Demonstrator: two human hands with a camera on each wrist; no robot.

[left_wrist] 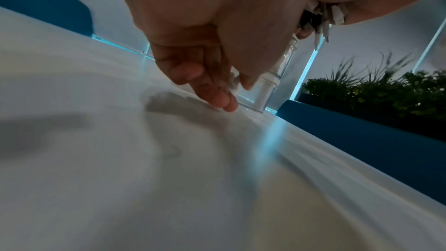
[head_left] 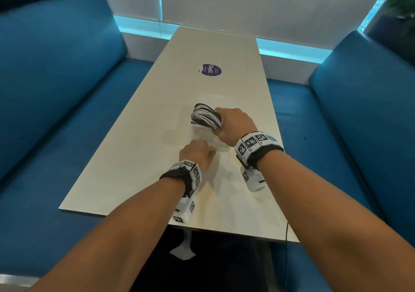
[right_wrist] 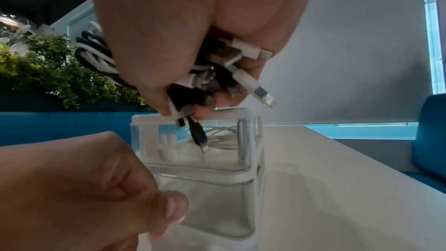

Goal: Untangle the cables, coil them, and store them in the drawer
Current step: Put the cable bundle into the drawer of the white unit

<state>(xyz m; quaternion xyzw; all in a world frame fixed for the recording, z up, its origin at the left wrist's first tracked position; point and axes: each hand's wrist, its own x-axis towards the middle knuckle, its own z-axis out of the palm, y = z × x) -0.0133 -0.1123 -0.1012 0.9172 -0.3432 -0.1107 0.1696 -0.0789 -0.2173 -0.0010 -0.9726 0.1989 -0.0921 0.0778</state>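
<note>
Our right hand (head_left: 235, 124) fisted round coiled cables (head_left: 205, 115), above clear drawer (right_wrist: 205, 207). Our left hand (head_left: 197, 154) pinches drawer front, just below-left. We judge bundle light, floppy, springy; hold mid-coil.

Left hand (left_wrist: 193, 68) fingers curled, fingertips (left_wrist: 229, 102) near the white table (left_wrist: 120, 178).

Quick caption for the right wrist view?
Right hand grips coiled cables over the clear drawer unit while the left hand pulls its lower drawer.

Café booth: blue benches (head_left: 56, 85), table (head_left: 202, 51)
</note>
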